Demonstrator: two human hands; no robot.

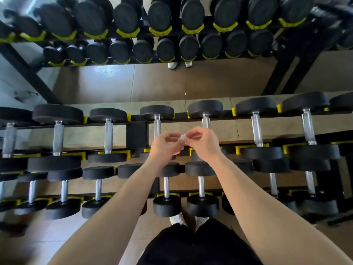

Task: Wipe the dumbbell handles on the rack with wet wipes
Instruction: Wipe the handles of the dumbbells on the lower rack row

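the left hand (164,147) and right hand (205,144) meet, each pinching one small crumpled white wipe (181,139) between thumb and curled fingertips. just beyond and beneath the pinch, steel dumbbell handles (157,123) lie across the rack (136,131), untouched.

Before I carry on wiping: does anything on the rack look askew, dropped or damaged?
Nothing stands out. The dumbbells sit straight in the yellow cradles of the rack. The left hand and right hand pinch a small crumpled wipe between them, over the upper row.
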